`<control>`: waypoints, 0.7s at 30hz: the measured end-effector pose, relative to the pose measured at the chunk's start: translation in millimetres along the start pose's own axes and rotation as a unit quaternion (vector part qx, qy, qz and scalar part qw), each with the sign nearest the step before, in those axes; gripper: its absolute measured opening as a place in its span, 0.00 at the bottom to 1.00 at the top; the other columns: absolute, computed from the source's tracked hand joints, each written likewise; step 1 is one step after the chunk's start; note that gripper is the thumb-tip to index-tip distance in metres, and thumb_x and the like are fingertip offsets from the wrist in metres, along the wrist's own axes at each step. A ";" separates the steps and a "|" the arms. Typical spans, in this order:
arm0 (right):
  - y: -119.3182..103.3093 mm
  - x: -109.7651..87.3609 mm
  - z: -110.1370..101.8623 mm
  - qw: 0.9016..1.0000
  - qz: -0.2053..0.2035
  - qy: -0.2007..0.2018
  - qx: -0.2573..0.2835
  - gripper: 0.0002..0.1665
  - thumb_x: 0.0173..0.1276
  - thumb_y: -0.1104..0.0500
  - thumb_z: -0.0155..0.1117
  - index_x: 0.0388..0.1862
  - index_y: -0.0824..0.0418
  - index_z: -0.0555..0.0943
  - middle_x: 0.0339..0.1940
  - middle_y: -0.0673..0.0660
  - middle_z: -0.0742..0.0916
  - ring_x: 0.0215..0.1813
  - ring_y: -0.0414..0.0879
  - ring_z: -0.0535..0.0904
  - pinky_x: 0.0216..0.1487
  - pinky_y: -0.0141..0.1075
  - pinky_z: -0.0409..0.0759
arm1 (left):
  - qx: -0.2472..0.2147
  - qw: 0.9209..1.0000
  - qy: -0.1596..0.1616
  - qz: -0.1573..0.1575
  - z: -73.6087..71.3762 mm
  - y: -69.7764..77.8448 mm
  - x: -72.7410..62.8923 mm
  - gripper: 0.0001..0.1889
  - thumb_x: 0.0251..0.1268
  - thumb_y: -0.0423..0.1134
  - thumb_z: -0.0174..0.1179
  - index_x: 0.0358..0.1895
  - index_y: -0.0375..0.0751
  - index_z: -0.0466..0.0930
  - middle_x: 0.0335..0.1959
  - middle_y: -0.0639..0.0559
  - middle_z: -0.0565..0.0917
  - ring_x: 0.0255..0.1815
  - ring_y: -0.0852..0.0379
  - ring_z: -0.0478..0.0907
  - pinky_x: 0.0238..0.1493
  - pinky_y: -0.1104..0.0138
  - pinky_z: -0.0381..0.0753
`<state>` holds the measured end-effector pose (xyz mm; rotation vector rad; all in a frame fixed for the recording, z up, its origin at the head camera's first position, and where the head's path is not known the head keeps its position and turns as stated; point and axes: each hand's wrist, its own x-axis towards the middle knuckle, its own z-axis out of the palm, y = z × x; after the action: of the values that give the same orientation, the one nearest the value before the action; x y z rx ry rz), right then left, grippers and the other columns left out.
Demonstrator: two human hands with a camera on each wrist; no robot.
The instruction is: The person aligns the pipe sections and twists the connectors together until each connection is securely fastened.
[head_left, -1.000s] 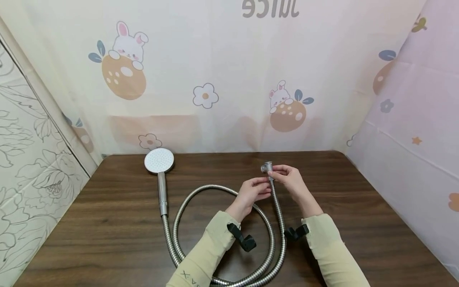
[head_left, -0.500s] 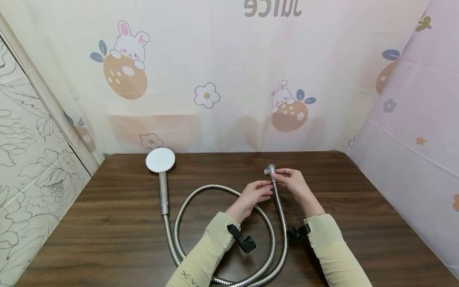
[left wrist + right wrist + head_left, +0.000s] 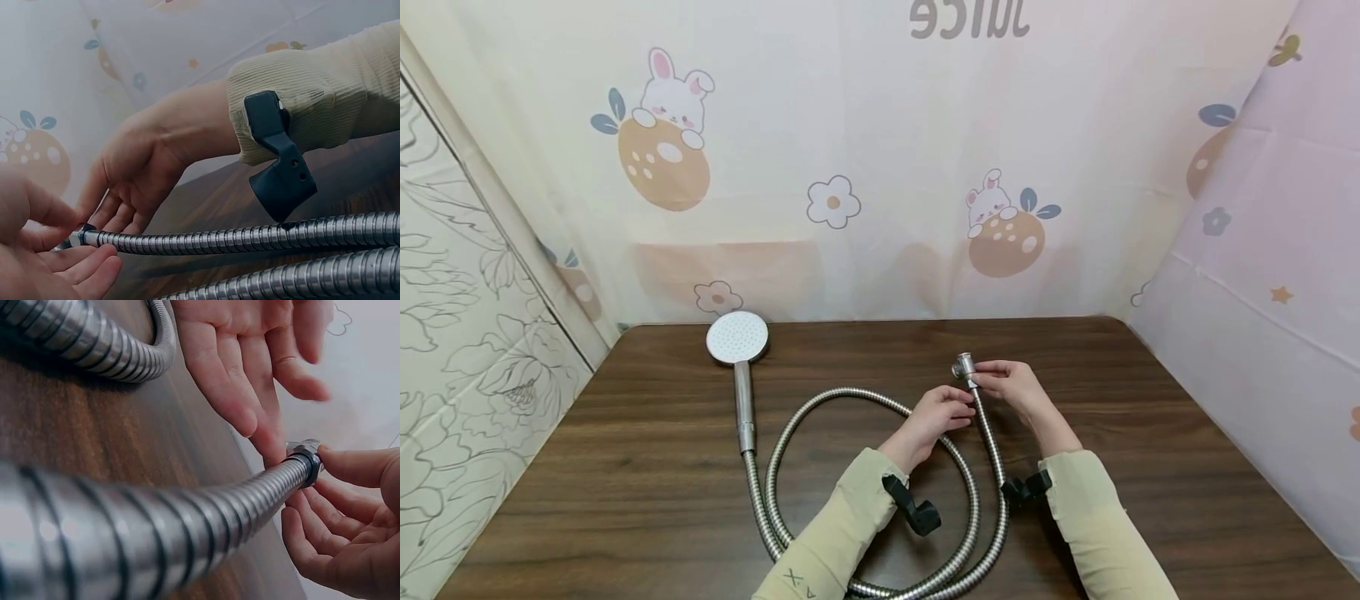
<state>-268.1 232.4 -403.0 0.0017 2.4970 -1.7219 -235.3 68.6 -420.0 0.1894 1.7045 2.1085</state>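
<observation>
In the head view, a chrome angled fitting (image 3: 963, 367) caps the end of a coiled metal shower hose (image 3: 988, 432). My right hand (image 3: 1018, 390) pinches this fitting from the right, thumb and fingers on its body. Just left of the hose end is my left hand (image 3: 934, 421). The right wrist view has the left hand (image 3: 250, 356) with its fingers extended, one fingertip right at the hexagonal nut (image 3: 306, 461); the right hand (image 3: 359, 519) grips beyond that nut. In the left wrist view the fingers partly hide the fitting.
A shower head (image 3: 737, 337) with a white face lies at the back left of the brown wooden table (image 3: 625, 433), joined to the hose's other end. The hose loops across the middle under the left forearm. A patterned curtain (image 3: 880, 275) hangs behind the table.
The fitting and both hands have come slightly nearer to me. The fitting now leans a little to the left, and the left hand has slipped down beside the hose. The shower head stays put.
</observation>
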 end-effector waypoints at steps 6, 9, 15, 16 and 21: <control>4.1 -0.5 -0.5 1.000 0.008 -0.008 0.010 0.25 0.64 0.63 0.58 0.56 0.77 0.69 0.51 0.70 0.78 0.41 0.37 0.79 0.52 0.41 0.77 | -0.004 1.000 -0.003 0.001 2.0 -3.1 0.8 0.11 0.61 0.24 0.45 0.46 0.27 0.71 0.47 0.40 0.75 0.51 0.45 0.75 0.53 0.60 0.75; 5.2 -1.1 0.6 1.000 0.008 -0.016 0.012 0.26 0.64 0.63 0.58 0.57 0.77 0.68 0.50 0.71 0.79 0.41 0.37 0.79 0.51 0.40 0.77 | -0.002 1.000 -0.008 0.001 1.6 -4.6 0.6 0.12 0.61 0.24 0.44 0.48 0.27 0.70 0.49 0.39 0.75 0.53 0.43 0.74 0.54 0.59 0.74; 4.2 -1.8 1.7 1.000 0.020 -0.019 0.012 0.26 0.64 0.64 0.58 0.57 0.78 0.67 0.51 0.71 0.79 0.41 0.36 0.79 0.51 0.39 0.77 | 0.000 1.000 -0.015 -0.002 1.7 -6.7 2.5 0.15 0.59 0.23 0.43 0.49 0.27 0.70 0.52 0.38 0.73 0.54 0.43 0.74 0.54 0.60 0.75; 3.9 -1.8 1.9 0.999 0.024 -0.018 0.014 0.25 0.64 0.64 0.58 0.57 0.78 0.67 0.51 0.70 0.79 0.41 0.37 0.79 0.52 0.40 0.77 | 0.001 1.000 -0.016 -0.002 1.8 -6.6 2.8 0.15 0.58 0.22 0.43 0.49 0.27 0.69 0.52 0.37 0.73 0.54 0.44 0.74 0.54 0.60 0.75; 3.2 -1.6 3.4 0.999 0.033 -0.016 0.010 0.25 0.64 0.65 0.58 0.57 0.77 0.68 0.51 0.71 0.79 0.42 0.39 0.79 0.53 0.42 0.76 | 0.005 1.000 -0.015 -0.006 2.2 -6.8 2.8 0.18 0.53 0.21 0.43 0.50 0.28 0.69 0.53 0.38 0.72 0.54 0.44 0.74 0.53 0.61 0.75</control>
<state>-266.0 230.5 -407.1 0.0578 2.4279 -1.7083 -235.4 72.8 -426.4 0.2130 1.6956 2.0782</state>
